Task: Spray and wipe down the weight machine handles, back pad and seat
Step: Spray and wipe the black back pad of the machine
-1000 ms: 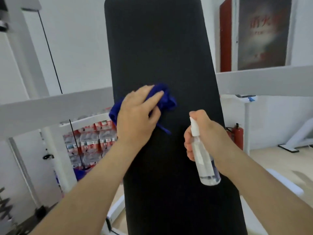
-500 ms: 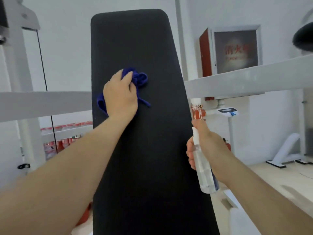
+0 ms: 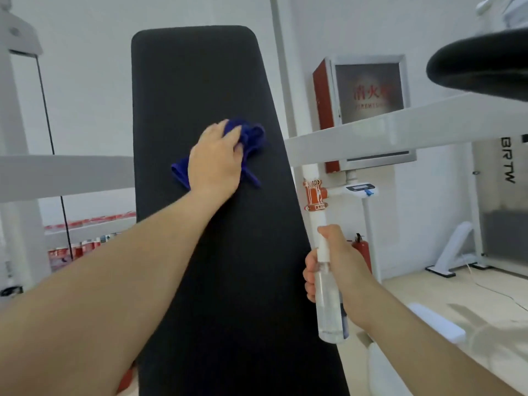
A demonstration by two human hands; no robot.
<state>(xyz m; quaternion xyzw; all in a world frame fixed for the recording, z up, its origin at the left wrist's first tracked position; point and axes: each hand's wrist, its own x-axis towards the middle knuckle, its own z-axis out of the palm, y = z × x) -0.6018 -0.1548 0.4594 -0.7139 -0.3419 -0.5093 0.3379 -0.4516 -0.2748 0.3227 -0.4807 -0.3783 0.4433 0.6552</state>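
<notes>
The tall black back pad [image 3: 205, 87] of the weight machine fills the middle of the view. My left hand [image 3: 215, 164] presses a bunched blue cloth [image 3: 251, 135] against the pad's upper half, fingers curled over the cloth. My right hand [image 3: 340, 270] holds a clear spray bottle [image 3: 328, 298] with a white nozzle upright, just off the pad's right edge and lower down. The seat and the handles are out of view.
White frame bars [image 3: 400, 124] of the machine run left and right behind the pad. A black round pad [image 3: 480, 61] juts in at the upper right. A red fire cabinet [image 3: 368, 92], a fire extinguisher [image 3: 363, 250] and stacked bottles [image 3: 74, 250] stand along the walls.
My left hand has carried the cloth from the pad's middle up to its upper part, then slid it to the right. The right hand with the bottle has stayed low at the pad's right edge.
</notes>
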